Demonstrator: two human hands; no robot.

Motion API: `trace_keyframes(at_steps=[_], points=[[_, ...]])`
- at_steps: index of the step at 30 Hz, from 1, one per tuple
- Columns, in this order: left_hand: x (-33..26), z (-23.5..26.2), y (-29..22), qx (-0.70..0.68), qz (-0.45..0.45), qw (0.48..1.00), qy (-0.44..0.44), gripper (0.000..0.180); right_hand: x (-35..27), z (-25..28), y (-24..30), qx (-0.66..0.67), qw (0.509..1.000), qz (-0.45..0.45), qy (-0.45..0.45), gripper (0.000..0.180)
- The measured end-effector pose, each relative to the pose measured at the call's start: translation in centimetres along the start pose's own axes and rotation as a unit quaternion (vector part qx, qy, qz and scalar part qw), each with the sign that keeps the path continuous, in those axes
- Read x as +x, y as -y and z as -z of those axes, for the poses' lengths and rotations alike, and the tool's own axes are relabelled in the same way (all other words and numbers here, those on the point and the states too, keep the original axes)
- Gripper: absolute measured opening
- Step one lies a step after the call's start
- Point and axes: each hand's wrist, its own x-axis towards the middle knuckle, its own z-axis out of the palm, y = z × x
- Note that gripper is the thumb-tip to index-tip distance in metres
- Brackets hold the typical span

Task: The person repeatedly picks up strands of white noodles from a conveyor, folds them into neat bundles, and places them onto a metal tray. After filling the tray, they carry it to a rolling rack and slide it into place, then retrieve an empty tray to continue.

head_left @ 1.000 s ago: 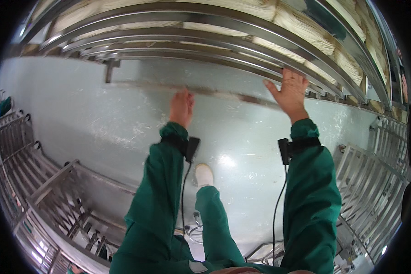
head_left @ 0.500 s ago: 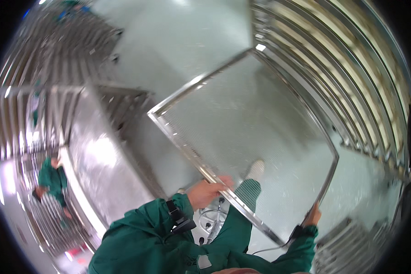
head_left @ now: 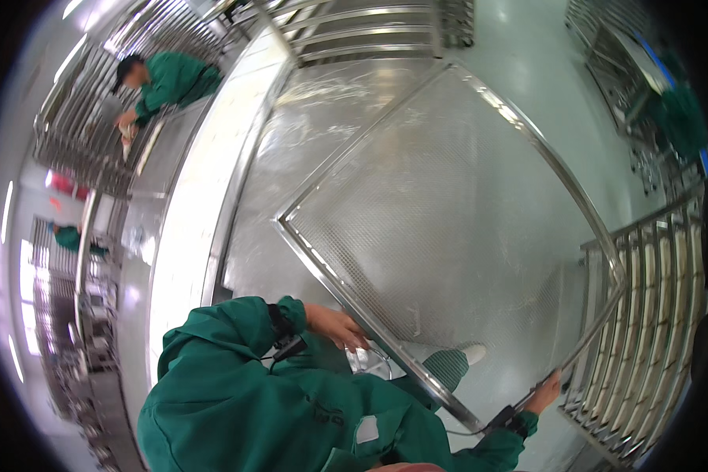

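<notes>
step: carrying mesh tray point(head_left: 456, 212) | left hand point(head_left: 340, 326) clamped on its near rail, right hand point(head_left: 544, 391) on right rail | next: probably slotting it level into the rack point(head_left: 653, 330) just right of tray

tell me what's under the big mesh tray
Through the mesh tray the pale green floor shows dimly. Below its near edge are a white shoe and a green trouser leg. The left hand and right hand grip its frame.
</notes>
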Motion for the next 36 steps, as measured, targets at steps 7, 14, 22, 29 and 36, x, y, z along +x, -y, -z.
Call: trace_keyframes(at_steps=[7,14,22,29,36], points=[[-14.3,1.1,15.7,0.250,-0.220,0.839,-0.431,0.058,-3.9,-12.5,12.0,-0.101,0.958,0.197,0.181,0.051],[-15.9,2.2,27.8,0.395,-0.101,0.648,-0.643,0.052,-6.4,-23.3,15.6,-0.163,0.919,0.270,0.239,0.054],[-15.2,5.2,29.3,0.369,-0.247,0.446,-0.777,0.031,-12.4,-23.7,17.6,-0.023,0.920,0.166,0.354,0.080],[-16.8,5.1,29.0,0.232,-0.398,0.426,-0.778,0.020,-28.2,-32.8,16.0,-0.372,0.671,0.569,0.297,0.091],[-26.9,-3.4,43.2,0.077,-0.180,0.432,-0.880,0.052,-37.7,-36.0,12.4,-0.477,0.593,0.616,0.202,0.087]])
